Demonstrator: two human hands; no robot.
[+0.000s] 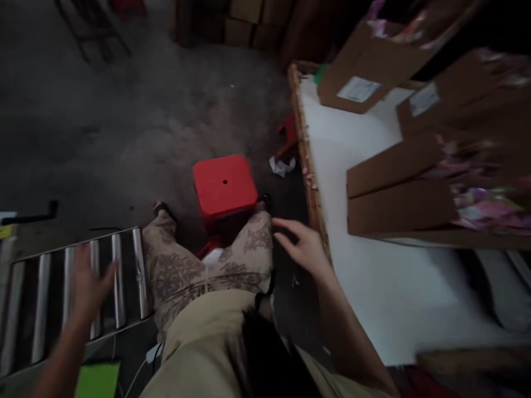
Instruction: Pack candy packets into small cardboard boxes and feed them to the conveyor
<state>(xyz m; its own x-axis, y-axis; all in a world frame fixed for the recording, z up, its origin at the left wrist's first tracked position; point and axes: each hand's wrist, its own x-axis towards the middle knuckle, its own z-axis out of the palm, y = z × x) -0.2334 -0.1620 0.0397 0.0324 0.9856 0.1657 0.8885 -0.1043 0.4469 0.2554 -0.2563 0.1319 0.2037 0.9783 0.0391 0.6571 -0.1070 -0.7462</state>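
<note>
Over the metal rollers of a roller conveyor (pixel 119 279) hovers my left hand (pixel 89 284), blurred by motion, fingers apart and nothing in it. My right hand (pixel 302 246) hangs beside my patterned trousers (pixel 244 249), close to the edge of a white-topped table (pixel 344 276). Its thumb and fingers are apart and it holds nothing. Between and just beyond my knees stands a red plastic stool (pixel 224 185) with a small hole in its seat.
On the table at right stand open cardboard boxes (pixel 398 207) filled with pink packets (pixel 489 210). A labelled carton (pixel 365 66) is farther back. Below the table edge are a small red stool (pixel 288 135) and crumpled white paper (pixel 282 166). A green panel (pixel 97 380) lies lower left.
</note>
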